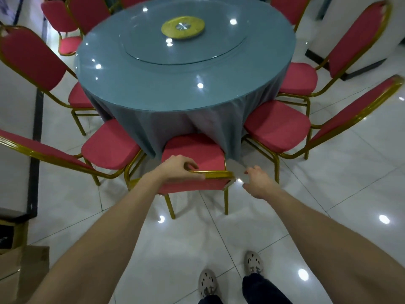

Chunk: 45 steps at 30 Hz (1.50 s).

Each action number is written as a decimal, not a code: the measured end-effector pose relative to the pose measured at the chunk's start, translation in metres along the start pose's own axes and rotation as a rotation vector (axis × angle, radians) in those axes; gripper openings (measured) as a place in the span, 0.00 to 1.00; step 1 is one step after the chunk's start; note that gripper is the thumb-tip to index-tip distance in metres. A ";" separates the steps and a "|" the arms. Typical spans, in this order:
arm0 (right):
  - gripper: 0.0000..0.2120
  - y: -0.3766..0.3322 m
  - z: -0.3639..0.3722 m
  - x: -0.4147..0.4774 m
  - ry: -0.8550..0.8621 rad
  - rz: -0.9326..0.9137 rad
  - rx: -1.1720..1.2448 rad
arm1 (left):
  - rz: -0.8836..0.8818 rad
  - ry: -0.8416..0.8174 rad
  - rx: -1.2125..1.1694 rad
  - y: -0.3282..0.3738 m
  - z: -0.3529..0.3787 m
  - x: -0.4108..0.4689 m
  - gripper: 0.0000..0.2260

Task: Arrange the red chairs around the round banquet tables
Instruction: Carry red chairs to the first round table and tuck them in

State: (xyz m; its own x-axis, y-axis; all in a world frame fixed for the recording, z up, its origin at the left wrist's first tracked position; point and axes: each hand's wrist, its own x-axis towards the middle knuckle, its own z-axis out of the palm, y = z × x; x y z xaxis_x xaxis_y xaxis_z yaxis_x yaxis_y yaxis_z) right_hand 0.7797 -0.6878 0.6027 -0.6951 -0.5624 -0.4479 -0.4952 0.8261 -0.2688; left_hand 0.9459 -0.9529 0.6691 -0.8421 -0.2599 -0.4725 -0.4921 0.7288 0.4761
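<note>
Our left hand grips the nearest red chair by the top of its backrest, seat front at the round desk, while our right hand hangs fingers apart just beside that backrest's corner, not touching.

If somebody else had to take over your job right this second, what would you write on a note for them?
Left hand: grips the gold top rail of the nearest chair.
Right hand: open, beside the rail's right corner, not holding it.
The nearest chair faces the round table, with the front of its seat at the hanging cloth.
Done: the chair on its left and the chair on its right are in place; more stand farther round.
Left: square this chair up, let go, then check the far side, which is mostly out of view.
</note>
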 end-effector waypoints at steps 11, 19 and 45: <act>0.19 0.244 -0.139 0.034 0.203 0.040 0.092 | 0.097 0.060 0.074 0.217 0.035 0.160 0.12; 0.23 0.420 -0.225 0.068 0.244 0.043 0.106 | 0.063 0.048 -0.039 0.380 0.091 0.257 0.11; 0.08 0.575 -0.399 0.364 -0.026 -0.637 -0.430 | -0.283 0.014 0.070 0.588 0.158 0.477 0.11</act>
State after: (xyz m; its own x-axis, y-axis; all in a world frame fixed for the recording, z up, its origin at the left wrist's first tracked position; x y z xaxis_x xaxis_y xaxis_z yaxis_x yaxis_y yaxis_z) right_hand 0.0343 -0.4317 0.6255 -0.1976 -0.9200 -0.3385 -0.9588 0.2533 -0.1287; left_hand 0.2894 -0.5483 0.6065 -0.6767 -0.4672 -0.5691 -0.6918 0.6681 0.2740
